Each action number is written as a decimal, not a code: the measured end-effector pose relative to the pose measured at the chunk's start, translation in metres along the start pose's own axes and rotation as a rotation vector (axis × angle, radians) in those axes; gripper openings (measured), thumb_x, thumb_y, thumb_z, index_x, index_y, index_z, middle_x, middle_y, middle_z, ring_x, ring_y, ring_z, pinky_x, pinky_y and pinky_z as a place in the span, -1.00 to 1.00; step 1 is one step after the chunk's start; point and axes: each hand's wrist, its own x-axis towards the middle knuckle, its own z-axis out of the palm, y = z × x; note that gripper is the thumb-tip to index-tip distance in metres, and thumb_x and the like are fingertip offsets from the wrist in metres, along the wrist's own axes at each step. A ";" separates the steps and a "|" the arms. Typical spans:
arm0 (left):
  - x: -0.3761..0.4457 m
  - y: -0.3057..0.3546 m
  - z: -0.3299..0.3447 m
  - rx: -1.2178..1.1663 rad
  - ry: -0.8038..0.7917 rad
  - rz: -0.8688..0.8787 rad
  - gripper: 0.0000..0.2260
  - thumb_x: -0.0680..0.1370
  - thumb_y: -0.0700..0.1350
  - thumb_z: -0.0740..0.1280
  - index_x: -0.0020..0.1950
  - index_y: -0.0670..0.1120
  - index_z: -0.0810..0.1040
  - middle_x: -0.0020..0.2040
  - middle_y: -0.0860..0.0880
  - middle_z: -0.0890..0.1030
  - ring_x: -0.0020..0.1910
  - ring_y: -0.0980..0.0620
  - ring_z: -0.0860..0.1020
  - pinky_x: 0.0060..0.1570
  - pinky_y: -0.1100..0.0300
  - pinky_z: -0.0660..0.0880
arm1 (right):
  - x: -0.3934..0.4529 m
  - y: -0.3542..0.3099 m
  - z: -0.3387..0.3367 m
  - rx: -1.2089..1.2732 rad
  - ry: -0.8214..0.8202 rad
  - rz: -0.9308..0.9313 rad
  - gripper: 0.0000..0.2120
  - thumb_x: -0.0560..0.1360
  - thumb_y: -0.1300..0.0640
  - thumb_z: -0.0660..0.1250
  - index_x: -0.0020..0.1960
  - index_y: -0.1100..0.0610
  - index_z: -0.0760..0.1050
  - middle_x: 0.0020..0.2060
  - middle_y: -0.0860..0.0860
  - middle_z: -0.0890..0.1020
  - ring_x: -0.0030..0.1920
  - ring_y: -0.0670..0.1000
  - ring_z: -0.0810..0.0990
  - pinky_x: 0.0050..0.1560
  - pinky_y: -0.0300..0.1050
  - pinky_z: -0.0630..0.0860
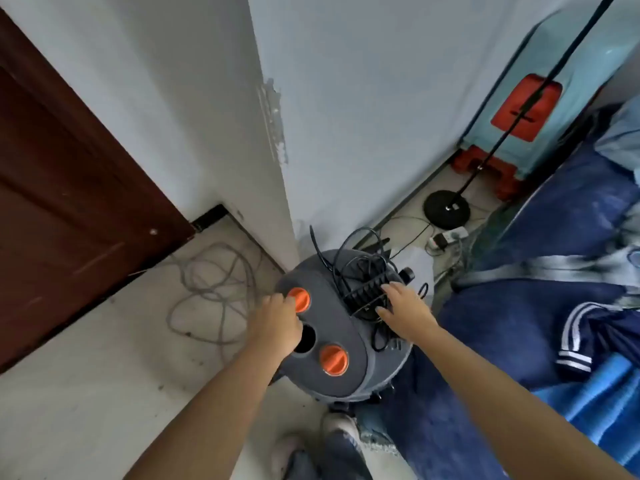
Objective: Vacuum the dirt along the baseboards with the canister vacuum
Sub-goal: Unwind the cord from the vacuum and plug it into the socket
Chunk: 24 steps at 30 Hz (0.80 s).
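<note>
One canister vacuum (332, 327). Two orange caps on its lid: one far (300, 299), one near (334, 359). One open round port (306, 338) between them. Two hands: left hand (277, 323), right hand (407, 306). One brown door (69, 188). One black round stand base (446, 209). One grey cable coil (211, 289) on floor.
</note>
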 end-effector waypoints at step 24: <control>0.096 -0.043 0.131 -0.002 0.282 0.337 -0.56 0.50 0.03 0.11 0.13 -0.27 0.55 0.02 -0.23 0.59 0.02 -0.25 0.59 -0.06 -0.12 0.55 | 0.052 -0.023 0.100 0.108 0.178 0.077 -0.24 0.40 -0.26 -0.14 0.44 0.16 0.24 0.46 0.05 0.17 0.41 0.20 0.09 0.39 -0.02 0.09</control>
